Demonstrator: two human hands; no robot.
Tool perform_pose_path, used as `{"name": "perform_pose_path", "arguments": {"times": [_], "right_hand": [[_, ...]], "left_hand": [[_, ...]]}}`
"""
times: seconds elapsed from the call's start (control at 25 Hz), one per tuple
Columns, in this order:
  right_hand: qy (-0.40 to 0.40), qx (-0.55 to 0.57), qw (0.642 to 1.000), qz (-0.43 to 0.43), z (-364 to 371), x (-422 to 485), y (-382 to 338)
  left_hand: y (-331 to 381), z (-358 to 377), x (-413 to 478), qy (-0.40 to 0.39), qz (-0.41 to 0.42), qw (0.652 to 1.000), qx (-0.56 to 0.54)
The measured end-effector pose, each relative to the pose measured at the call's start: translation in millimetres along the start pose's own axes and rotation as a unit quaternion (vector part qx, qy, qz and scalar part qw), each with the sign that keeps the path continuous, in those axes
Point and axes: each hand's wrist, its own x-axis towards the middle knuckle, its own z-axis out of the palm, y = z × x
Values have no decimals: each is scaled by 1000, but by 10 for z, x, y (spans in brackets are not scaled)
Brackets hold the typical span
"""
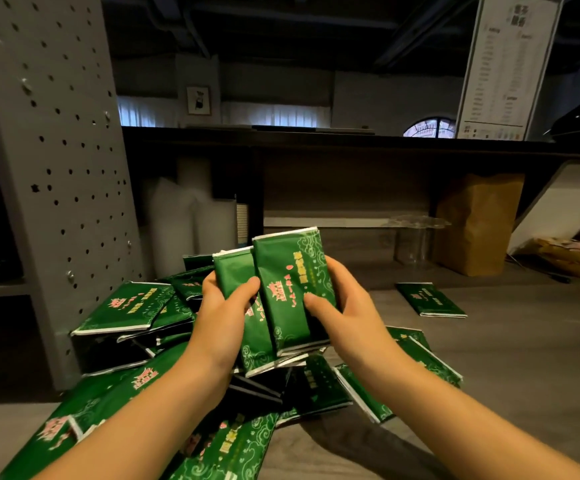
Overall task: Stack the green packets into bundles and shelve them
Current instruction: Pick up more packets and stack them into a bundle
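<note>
The loose heap of green packets [122, 310] sprawls across the grey wood-grain floor [506, 358] under and around your forearms, lying at all angles and overlapping. They look like flat, sealed foil-type pouches: light, glossy and likely slick against each other, soft in the middle and stiffer along the pale crimped ends. Expect them to fan and slide rather than sit square, so hold them by the long edges and tap the short ends level.

The bundle [288, 289] is held up above the heap, between both hands. Your left hand [219, 317] is curled round its left edge with the thumb laid across a packet face. Your right hand [347, 306] wraps the right edge, thumb pressing the front packet. The front packet rides higher and to the right of the one behind it, so the stack is not yet squared. Squeeze from both sides, not too hard, since the pouches would probably crease.

A single packet [429, 299] lies flat on the floor, well apart to the right.

For shelving, the open bay [333, 202] under the dark counter, beside the perforated grey upright [56, 150], holds a brown paper bag [475, 223], folded shut so its contents are hidden. Just left of the bag stands a clear plastic cup [413, 240], which looks empty. At the far right is a low pile of yellow packets [572, 254].
</note>
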Motion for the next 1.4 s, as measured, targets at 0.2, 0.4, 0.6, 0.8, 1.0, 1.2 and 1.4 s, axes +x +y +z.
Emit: {"name": "perform_pose_path", "arguments": {"times": [0.2, 0.4, 0.6, 0.8, 1.0, 1.2, 1.4], "right_hand": [[-47, 10, 999, 17, 167, -87, 59], [-100, -4, 994, 53, 219, -126, 79], [-121, -16, 991, 58, 197, -136, 117], [-162, -126, 979, 3, 4, 8, 2], [-148, -490, 859, 25, -531, 221, 13], [-237, -599, 722, 251, -864, 206, -76], [-257, -607, 667, 346, -962, 185, -112]], "left_hand": [[-31, 6, -54, 13, 35, 999, 34], [-17, -14, -92, -70, 47, 993, 86], [-93, -9, -73, -45, 112, 986, 116], [-70, -65, 4, -4, 156, 976, 151], [-52, -32, -51, -20, 152, 973, 173], [-89, 15, -121, -53, 149, 969, 192], [-110, 32, -134, -55, 151, 966, 204]]}}
